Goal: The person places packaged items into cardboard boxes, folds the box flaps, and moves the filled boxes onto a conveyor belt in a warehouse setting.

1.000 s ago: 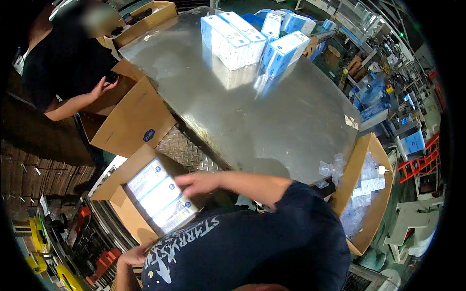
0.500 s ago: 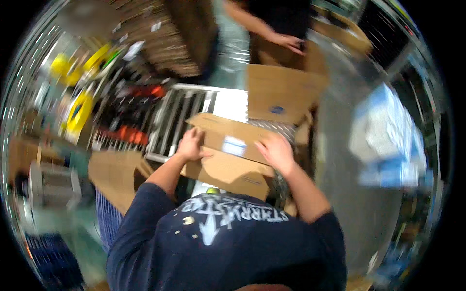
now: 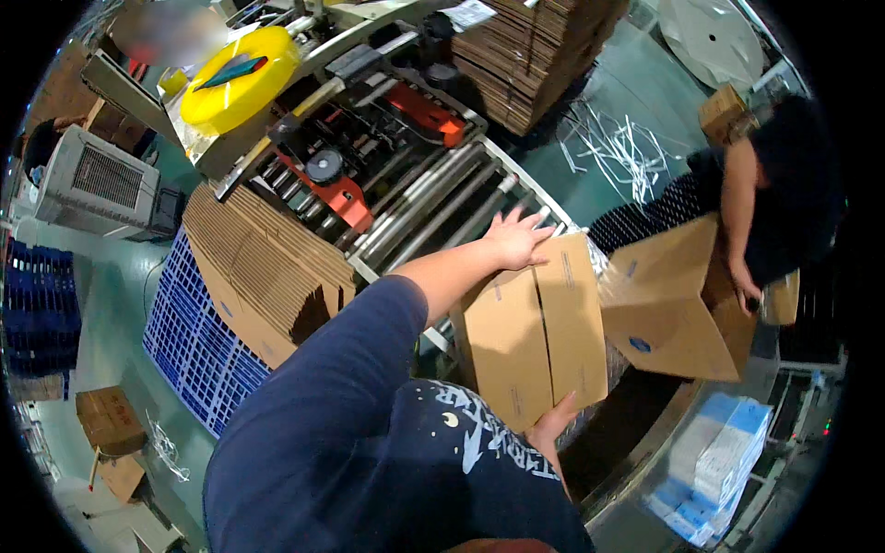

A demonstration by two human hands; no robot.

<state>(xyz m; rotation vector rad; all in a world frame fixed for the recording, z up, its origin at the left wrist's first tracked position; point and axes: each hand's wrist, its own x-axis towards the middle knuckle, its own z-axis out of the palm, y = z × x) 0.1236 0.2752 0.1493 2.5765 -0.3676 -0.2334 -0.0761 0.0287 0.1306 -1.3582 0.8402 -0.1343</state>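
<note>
A brown cardboard box point(image 3: 516, 346) stands in front of me, its two top flaps folded down and meeting at a narrow dark seam. My left hand point(image 3: 518, 241) lies at the box's far edge, its fingers spread toward the roller conveyor point(image 3: 438, 207). At the near edge, my right hand point(image 3: 551, 424) grips the lower corner, with some of its fingers hidden by the box. To the right, an open carton point(image 3: 668, 300) with raised flaps is touched by another person's hand point(image 3: 745, 281).
A strapping machine with orange parts point(image 3: 346, 198) adjoins the rollers. Flattened cartons point(image 3: 263, 267) rest on a blue pallet point(image 3: 189, 336) at left. Blue-and-white packages point(image 3: 714, 465) are stacked at lower right, and loose white straps point(image 3: 622, 152) litter the floor.
The view has turned. The box's raised flap now lies down, and its white label is out of sight. My left hand has opened out at the far edge; my right has moved to the near corner.
</note>
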